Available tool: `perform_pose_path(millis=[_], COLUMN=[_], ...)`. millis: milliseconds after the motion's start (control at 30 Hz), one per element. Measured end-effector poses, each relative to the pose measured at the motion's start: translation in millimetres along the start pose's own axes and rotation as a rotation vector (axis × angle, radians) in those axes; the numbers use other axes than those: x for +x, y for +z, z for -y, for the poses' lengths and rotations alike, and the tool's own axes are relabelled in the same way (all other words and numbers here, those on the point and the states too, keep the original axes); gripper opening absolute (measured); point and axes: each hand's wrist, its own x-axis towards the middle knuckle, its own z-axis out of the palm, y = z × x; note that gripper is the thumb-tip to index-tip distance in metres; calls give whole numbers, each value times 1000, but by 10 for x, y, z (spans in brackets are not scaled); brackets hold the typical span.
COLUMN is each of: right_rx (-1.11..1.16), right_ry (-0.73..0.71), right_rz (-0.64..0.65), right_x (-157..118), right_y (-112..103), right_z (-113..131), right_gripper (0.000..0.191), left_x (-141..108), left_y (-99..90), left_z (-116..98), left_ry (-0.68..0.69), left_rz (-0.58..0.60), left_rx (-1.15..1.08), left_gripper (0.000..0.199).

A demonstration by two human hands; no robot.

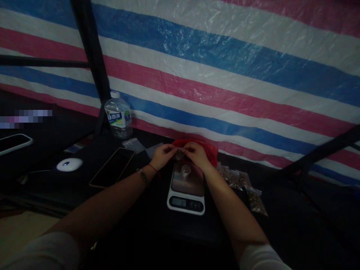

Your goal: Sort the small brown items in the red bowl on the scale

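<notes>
My left hand (162,155) and my right hand (196,153) meet beyond the kitchen scale, fingers pinched on the top edge of a small clear zip bag (179,154). Something brownish shows in the bag, too dim to make out. Just below it, the white scale (172,202) has a dark metal plate bearing a small clear cup (185,171). Its display is lit, but the digits are unreadable. Behind my hands lies a red plastic bag (211,150), partly covered by them.
Several filled zip bags (232,177) lie right of my right forearm. Left are flat clear bags (134,145), a phone (113,168), a white rounded device (69,164) and a clear bottle (119,119). A striped tarp (197,78) and dark frame bars (91,52) stand behind.
</notes>
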Motion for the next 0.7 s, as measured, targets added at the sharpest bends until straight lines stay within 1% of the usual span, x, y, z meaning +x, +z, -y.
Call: perform_pose_path(millis=[133,267,400,500,700], right_rx=[12,5,20,20,-17], right_ry=[-7,10,16,1,-53], right_rz=[0,11,28,47,29], right_x=[-4,-8,-13,-21,-25], right_y=[17,29,40,58,94], right_z=[4,24,34,24,13], right_gripper=[6,5,4,4,5], left_x=[-9,-27,-43,-50,-50], left_y=[-1,11,16,13,6], left_z=[-17,-10,-25,-33,0], left_ry=[31,31,63,90,146], left_rz=[17,54,63,82,93], left_rx=[36,41,55,75,120], left_gripper=[23,25,24,23,20])
